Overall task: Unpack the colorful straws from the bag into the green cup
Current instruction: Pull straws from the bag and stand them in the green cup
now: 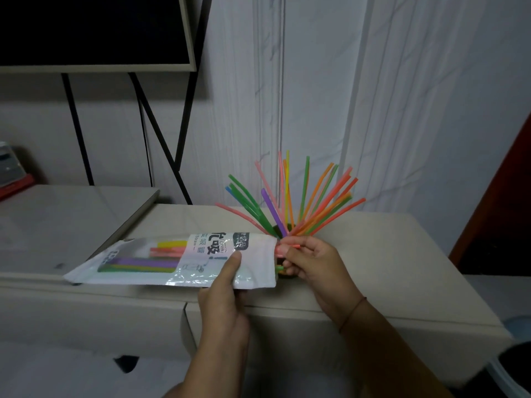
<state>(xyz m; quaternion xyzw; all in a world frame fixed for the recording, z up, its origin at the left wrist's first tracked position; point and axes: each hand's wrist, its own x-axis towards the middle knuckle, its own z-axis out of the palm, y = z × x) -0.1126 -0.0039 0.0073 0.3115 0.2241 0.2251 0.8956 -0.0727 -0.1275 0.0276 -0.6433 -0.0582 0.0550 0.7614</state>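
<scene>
A white and clear plastic straw bag (161, 261) is held flat above the beige cabinet top, its open mouth pointing right. My left hand (225, 294) grips the bag from below, thumb pressed on its top face. Several straws (149, 255) in yellow, pink, purple and green lie inside. My right hand (314, 261) pinches the ends of pink straws (287, 246) sticking out of the bag's mouth. Just behind my right hand stands the green cup (288, 226), mostly hidden, with several colourful straws (290, 196) fanning out of it.
The beige cabinet top (388, 254) carries the cup; a lower grey surface (57, 214) lies to the left. A dark screen on a black stand (94, 30) hangs at upper left. White curtains (373, 96) fill the background, and a red object (14, 183) sits at the far left.
</scene>
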